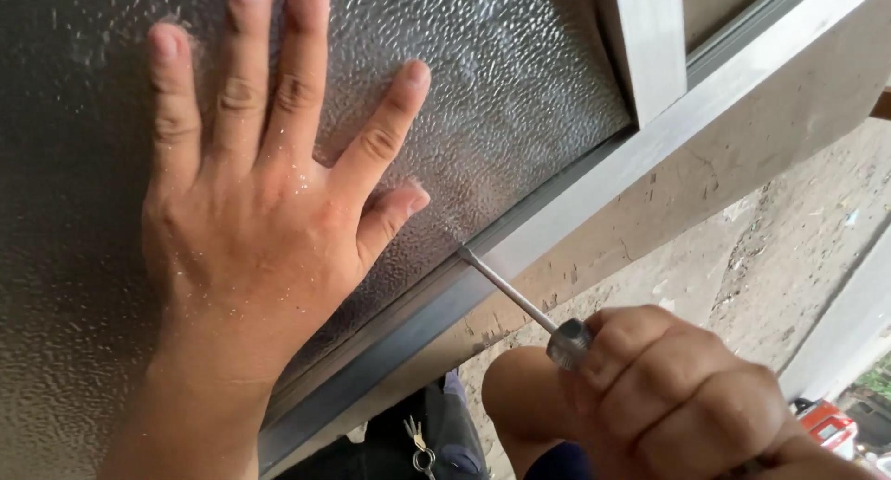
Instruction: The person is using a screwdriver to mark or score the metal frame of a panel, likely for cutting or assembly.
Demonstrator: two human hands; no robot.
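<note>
Screwdriver (520, 299), slim steel shank w/ clear plastic handle, sits in the right hand (668, 401) at the lower right of the view. Its flat tip is wedged into the seam where the textured glass pane (501, 81) meets the lower rail of the aluminium frame (557, 229), abt midway along that rail. Right hand is curled into a closed fist round the handle, fingers wrapped tight, thumb side toward the shank.

Left hand (269, 192) lies flat on the pane, fingers spread wide, palm pressed to the glass, thumb tip just beside the rail and near the driver tip. Small glittery specks cling to its back, prob. dust or chips; can't tell which.

Handling, as I judge it: the driver is light, stiff, easy to steer from the handle; the shank is thin, so side load could slip it out of the seam toward the thumb. The pane looks rigid but brittle, pebbled face gives fair grip, edges are the weak pt. Best held by flat palm pressure on the face, not by the edge. The rail looks stiff, smooth, thin-walled.

Below the frame: rough concrete wall (742, 155), a bunch of keys (419, 443) hanging at the person's waist.
</note>
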